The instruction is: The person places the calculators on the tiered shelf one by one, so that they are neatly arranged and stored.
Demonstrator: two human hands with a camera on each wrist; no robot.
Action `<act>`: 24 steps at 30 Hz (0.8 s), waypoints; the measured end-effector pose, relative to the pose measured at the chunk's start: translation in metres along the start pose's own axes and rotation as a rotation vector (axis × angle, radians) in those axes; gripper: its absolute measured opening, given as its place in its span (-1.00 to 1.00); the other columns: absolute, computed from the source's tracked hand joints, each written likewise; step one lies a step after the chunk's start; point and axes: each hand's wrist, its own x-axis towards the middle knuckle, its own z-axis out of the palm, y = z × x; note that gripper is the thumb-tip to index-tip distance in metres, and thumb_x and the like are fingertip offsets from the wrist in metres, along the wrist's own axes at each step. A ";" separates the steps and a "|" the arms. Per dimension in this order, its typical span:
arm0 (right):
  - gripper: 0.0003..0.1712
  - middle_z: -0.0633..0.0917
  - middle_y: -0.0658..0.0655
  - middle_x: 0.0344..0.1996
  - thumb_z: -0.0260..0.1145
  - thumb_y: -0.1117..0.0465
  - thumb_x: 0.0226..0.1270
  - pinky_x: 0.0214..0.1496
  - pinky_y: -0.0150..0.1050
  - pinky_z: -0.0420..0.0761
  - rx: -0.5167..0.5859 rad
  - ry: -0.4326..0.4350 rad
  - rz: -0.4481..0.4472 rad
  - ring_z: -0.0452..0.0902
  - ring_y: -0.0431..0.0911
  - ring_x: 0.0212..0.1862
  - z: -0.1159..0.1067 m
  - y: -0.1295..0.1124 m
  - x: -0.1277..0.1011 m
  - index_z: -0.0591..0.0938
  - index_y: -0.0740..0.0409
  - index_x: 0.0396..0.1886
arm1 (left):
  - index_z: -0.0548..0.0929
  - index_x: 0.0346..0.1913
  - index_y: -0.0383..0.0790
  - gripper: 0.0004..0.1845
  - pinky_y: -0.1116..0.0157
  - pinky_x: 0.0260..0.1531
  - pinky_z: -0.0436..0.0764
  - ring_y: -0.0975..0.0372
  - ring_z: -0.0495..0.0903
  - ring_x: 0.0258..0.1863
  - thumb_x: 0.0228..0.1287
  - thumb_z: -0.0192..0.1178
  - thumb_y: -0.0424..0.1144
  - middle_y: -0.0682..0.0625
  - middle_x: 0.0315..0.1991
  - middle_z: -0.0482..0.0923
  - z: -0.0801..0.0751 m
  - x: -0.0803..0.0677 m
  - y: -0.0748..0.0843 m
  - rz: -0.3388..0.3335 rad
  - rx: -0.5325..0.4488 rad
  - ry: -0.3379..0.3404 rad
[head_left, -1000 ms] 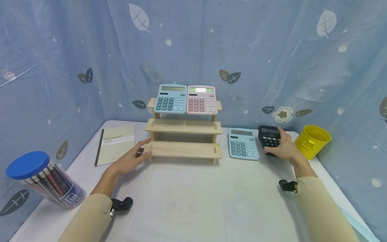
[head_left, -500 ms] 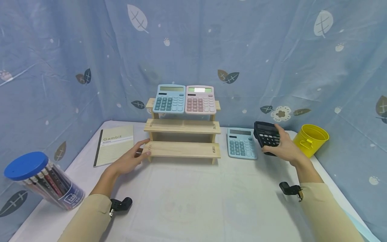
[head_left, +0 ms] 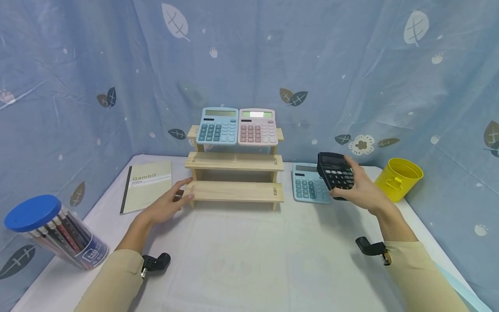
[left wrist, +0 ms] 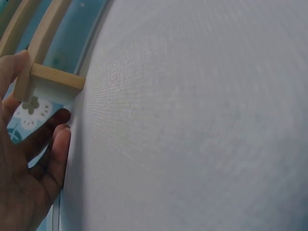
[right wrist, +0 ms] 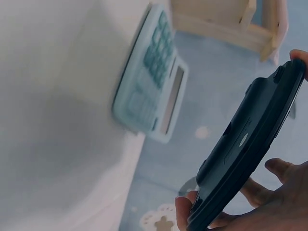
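My right hand (head_left: 362,190) holds a black calculator (head_left: 331,167) by its edges, fingers at the top and thumb at the bottom. It is raised off the table, keys facing up and tilted. In the right wrist view, the underside of the black calculator (right wrist: 236,144) shows. Just left of it, partly overlapped in the head view, a light blue calculator (head_left: 308,188) lies on the table. My left hand (head_left: 167,206) grips the left end of the bottom step of a three-tier wooden rack (head_left: 234,191), thumb in front and index finger behind. On the top tier stand another blue calculator (head_left: 218,125) and a pink calculator (head_left: 257,127).
Left of the rack lies a Gambit notebook (head_left: 148,186). A clear tub of pencils (head_left: 66,238) with a blue lid stands leaning at the far left. At the right is a yellow cup (head_left: 397,180). A patterned blue curtain (head_left: 241,52) hangs behind the white tabletop (head_left: 234,260).
The right hand has lifted the black calculator from the table and carried it left, partly over the lying blue calculator. The left hand has stayed at the rack.
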 end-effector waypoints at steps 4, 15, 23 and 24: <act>0.44 -0.25 0.44 0.62 0.56 0.07 0.16 0.35 0.63 0.03 -0.034 -0.008 -0.016 -0.21 0.51 0.56 0.005 -0.014 -0.001 -0.32 -0.06 0.70 | -0.02 0.67 0.06 -0.22 -0.07 0.11 0.61 -0.22 0.46 0.30 0.59 0.04 0.15 -0.39 0.34 0.35 0.000 -0.001 0.000 0.007 -0.005 -0.002; 0.40 -0.06 0.46 0.58 0.58 0.03 0.13 0.34 0.58 0.17 -0.118 -0.008 -0.092 0.05 0.45 0.48 0.021 -0.034 -0.005 -0.22 -0.05 0.71 | -0.03 0.67 0.08 -0.22 -0.08 0.13 0.60 -0.25 0.44 0.33 0.59 0.01 0.18 -0.40 0.36 0.33 0.001 0.000 0.000 0.001 0.010 -0.001; 0.39 -0.05 0.45 0.59 0.60 -0.01 0.07 0.30 0.59 0.22 -0.219 -0.006 -0.132 0.07 0.51 0.45 0.029 -0.055 -0.005 -0.13 0.01 0.70 | -0.03 0.67 0.12 -0.21 -0.07 0.14 0.60 -0.24 0.43 0.34 0.57 0.02 0.21 -0.37 0.38 0.32 0.000 0.000 0.001 -0.014 0.002 -0.006; 0.39 -0.04 0.44 0.60 0.60 -0.01 0.06 0.30 0.58 0.24 -0.229 -0.005 -0.134 0.07 0.51 0.44 0.030 -0.058 -0.005 -0.12 0.01 0.70 | -0.04 0.67 0.11 -0.21 -0.07 0.14 0.60 -0.24 0.43 0.34 0.57 0.02 0.20 -0.37 0.38 0.32 0.000 0.000 0.001 -0.011 0.002 -0.006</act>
